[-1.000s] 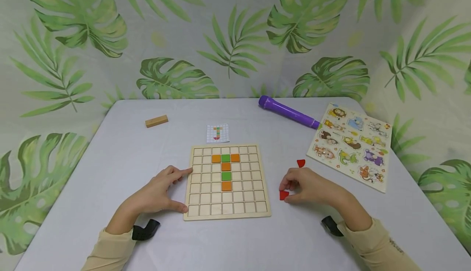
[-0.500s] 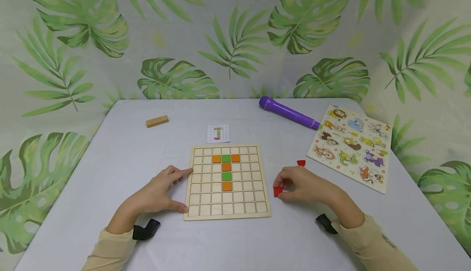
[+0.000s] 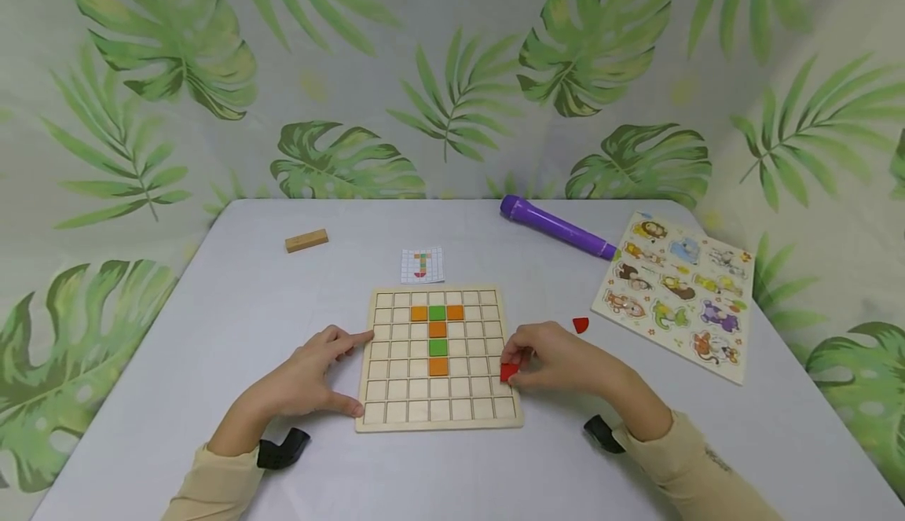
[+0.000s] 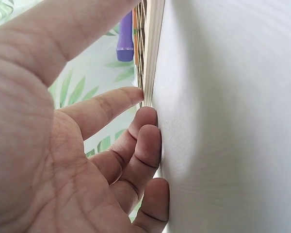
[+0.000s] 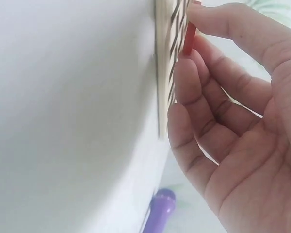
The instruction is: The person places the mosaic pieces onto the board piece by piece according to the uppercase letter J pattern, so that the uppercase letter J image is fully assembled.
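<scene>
My right hand (image 3: pixel 562 360) pinches a red tile (image 3: pixel 507 372) between thumb and fingers, over the right edge of a wooden grid board (image 3: pixel 396 411). In the right wrist view the red tile (image 5: pixel 189 39) is seen edge-on, close to the board's squares; whether it touches them I cannot tell. At the board's left edge rests my left hand (image 3: pixel 300 379), index finger and thumb extended against the frame. Orange tiles (image 3: pixel 438 366) and green tiles (image 3: pixel 437 347) form a T on the board. A red quarter-round tile (image 3: pixel 580 324) lies on the table behind my right hand.
Behind the board lies a small grid card (image 3: pixel 422 266) with a coloured J shape. A wooden block (image 3: pixel 307 240) is at the back left. A purple microphone (image 3: pixel 558 227) and an animal puzzle board (image 3: pixel 675 297) occupy the back right of the white table (image 3: pixel 318 489).
My right hand has moved left with the red tile, from the table to over the board's right edge. My left hand stays at the board. The head view has shifted slightly.
</scene>
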Demonstrator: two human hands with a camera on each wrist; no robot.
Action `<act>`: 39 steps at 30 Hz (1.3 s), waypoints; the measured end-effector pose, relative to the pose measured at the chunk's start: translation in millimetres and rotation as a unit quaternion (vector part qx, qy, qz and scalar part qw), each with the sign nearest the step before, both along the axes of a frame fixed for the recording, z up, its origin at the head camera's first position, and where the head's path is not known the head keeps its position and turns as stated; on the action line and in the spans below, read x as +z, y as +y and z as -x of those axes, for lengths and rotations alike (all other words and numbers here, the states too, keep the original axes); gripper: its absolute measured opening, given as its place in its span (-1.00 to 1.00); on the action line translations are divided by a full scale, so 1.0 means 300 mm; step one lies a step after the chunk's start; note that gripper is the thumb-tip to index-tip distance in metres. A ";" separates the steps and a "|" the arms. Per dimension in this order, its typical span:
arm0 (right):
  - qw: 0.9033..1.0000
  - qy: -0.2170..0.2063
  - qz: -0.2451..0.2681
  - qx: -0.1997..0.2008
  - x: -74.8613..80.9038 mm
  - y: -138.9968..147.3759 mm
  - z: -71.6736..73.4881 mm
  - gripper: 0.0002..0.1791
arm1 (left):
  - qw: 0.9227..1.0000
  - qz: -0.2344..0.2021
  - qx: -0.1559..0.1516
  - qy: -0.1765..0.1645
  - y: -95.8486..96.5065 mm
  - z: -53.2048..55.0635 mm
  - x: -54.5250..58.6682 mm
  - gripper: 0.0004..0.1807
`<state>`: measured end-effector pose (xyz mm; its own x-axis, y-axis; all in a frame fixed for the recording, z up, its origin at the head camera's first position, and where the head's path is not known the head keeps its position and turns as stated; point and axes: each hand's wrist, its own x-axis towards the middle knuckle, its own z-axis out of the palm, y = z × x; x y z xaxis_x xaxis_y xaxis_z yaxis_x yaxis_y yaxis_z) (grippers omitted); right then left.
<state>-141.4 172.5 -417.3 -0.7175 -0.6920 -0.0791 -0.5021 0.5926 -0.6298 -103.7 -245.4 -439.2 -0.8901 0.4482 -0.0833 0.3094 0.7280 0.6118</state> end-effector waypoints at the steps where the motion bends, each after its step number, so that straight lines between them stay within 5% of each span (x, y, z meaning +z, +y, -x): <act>1: 1.000 0.001 0.000 0.002 0.002 -0.010 0.000 -0.84 | 1.000 0.001 0.002 -0.001 0.001 0.000 -0.001 0.19; 22: 0.999 0.016 -0.001 0.045 0.022 -0.230 -0.015 -0.84 | 1.000 0.011 0.003 0.004 0.002 0.003 -0.007 0.19; 39: 0.996 0.036 -0.028 0.074 0.010 -0.308 -0.024 -0.82 | 1.000 0.015 0.004 0.003 0.008 0.005 -0.004 0.18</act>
<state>-134.2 80.1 -414.2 -0.6138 -0.7862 -0.0722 -0.6290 0.5423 -0.5570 -105.3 -242.9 -440.3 -0.8939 0.4388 -0.0920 0.3071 0.7488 0.5874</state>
